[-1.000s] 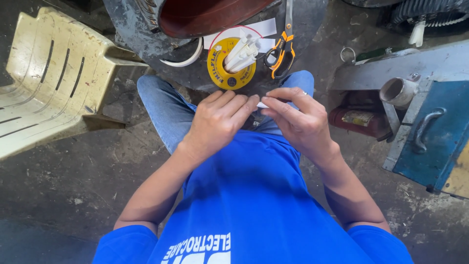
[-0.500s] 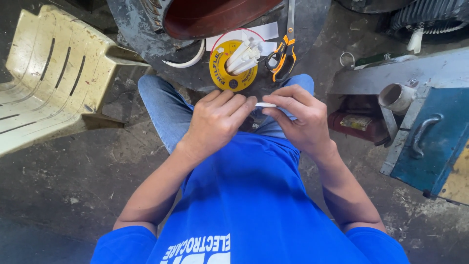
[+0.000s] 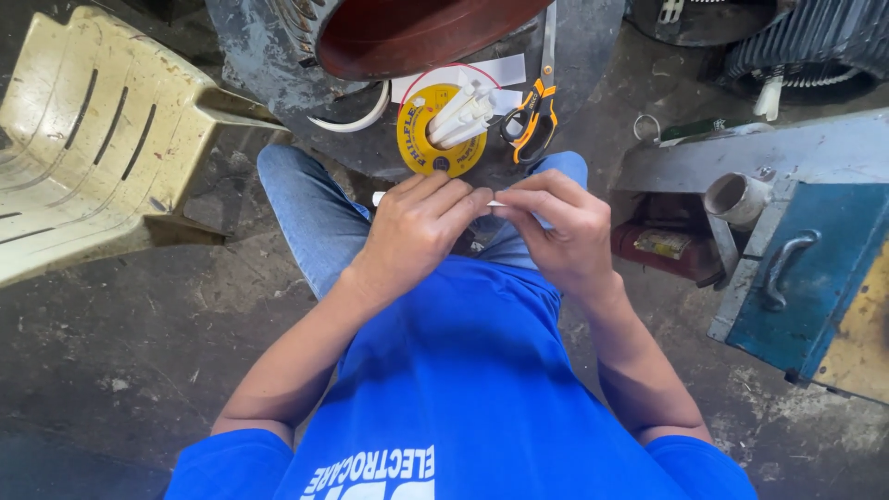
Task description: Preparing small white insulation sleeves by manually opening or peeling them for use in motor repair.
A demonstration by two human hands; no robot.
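White paper strip (image 3: 495, 203) sat pinched between my left hand (image 3: 417, 231) and right hand (image 3: 563, 231), fingers closed narrow on it above my knees. I judged it could crease or tear if I pulled unevenly, or drop toward the yellow spool (image 3: 435, 139).

You sit over a stained concrete floor (image 3: 139, 352); a cream plastic chair (image 3: 93, 139) lies tipped at your left, a blue metal cabinet (image 3: 815, 268) at your right.

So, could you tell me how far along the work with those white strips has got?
Several folded white strips already sit on the yellow reel. The left hand and right hand pinch one white strip between them. Orange-handled scissors lie idle. How many remain cannot be told.
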